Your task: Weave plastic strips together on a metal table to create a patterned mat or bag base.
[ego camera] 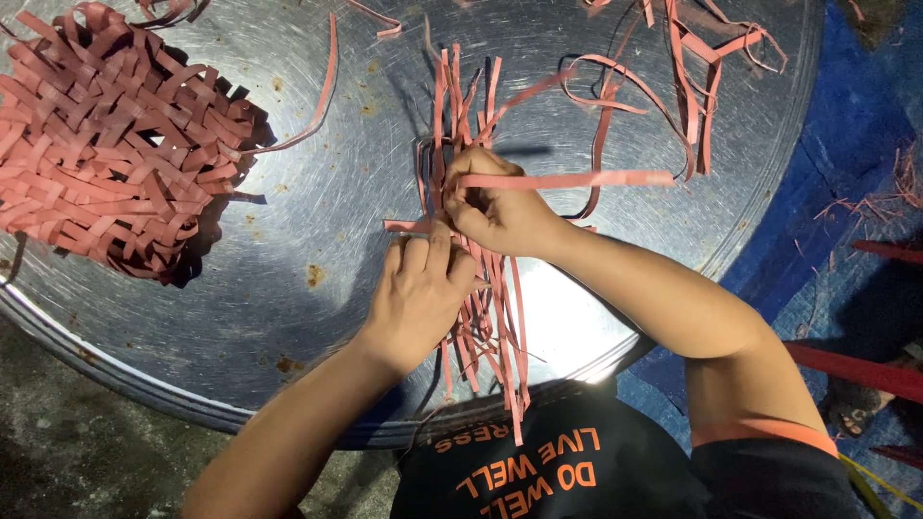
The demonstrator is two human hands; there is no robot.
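A round metal tray (pixel 317 202) carries loose pink strips. The left hand (pixel 420 288) presses flat, fingers extended, on the part-woven strip mat (pixel 486 317) beneath both hands. The right hand (pixel 495 207) pinches 1 horizontal strip (pixel 577 179). A woven pink pile (pixel 106 144) lies well apart, far left.

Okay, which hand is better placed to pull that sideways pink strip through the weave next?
Probably the right hand: its fingers already pinch the crosswise strip at the weave's top edge. The left hand lies flat, pressing the upright strips onto the metal tray.
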